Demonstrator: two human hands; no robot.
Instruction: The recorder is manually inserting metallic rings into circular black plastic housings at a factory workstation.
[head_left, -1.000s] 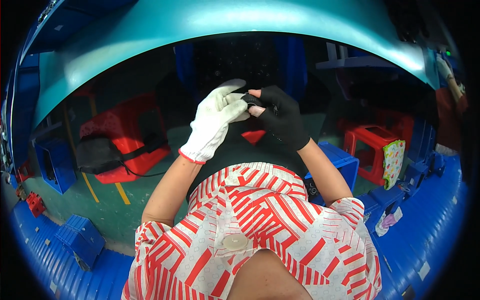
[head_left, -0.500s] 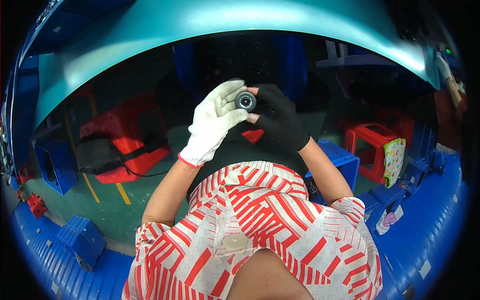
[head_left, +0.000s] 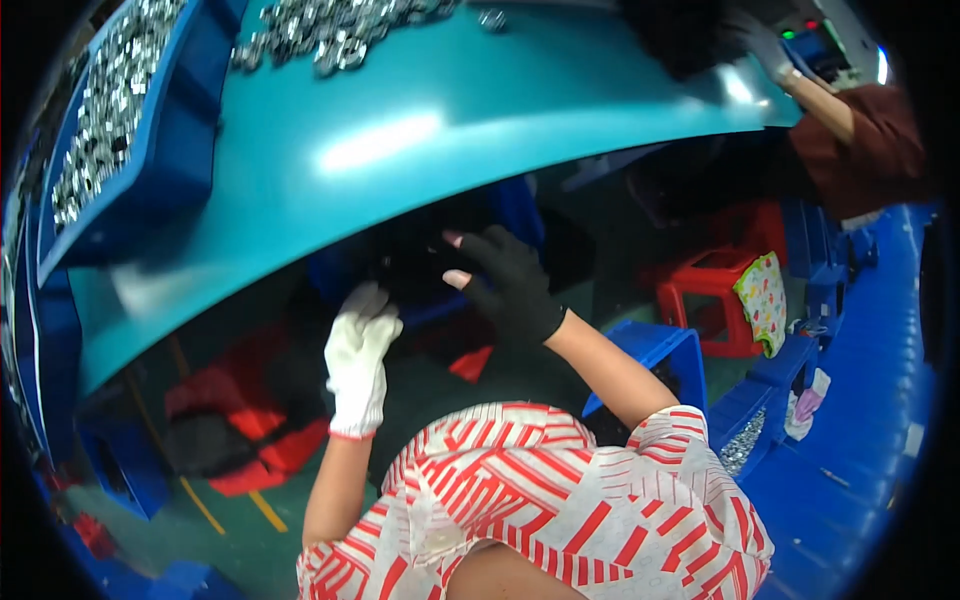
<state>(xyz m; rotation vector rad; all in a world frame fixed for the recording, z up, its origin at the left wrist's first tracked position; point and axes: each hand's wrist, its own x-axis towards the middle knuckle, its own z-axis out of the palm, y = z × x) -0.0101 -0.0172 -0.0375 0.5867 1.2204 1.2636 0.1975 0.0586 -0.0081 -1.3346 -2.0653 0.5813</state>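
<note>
Both hands are raised under the front edge of a teal worktop that arcs across the upper half of the view. The left hand, in a white knit glove with a red cuff, hangs near the centre with its fingers curled loosely downward; nothing can be seen in it, though the palm side is turned away, so whether it grips anything cannot be told. At about 2 o'clock from it, and apart from it, the right hand wears a black glove with bare fingertips; its fingers are spread open and it holds nothing visible, reaching toward the dark space beneath the worktop edge.

On the worktop, at 11 o'clock, a loose heap of small silvery metal parts lies scattered, and at 9 to 10 o'clock a blue bin holds many more of the same.

At 1 o'clock another person's gloved hand and dark red sleeve work at the far end of the worktop. Below, at 3 o'clock, a red stool stands with a patterned cloth draped beside it, and a blue crate sits just beyond the right forearm. At 8 o'clock a red and black bundle lies on the green floor
</note>
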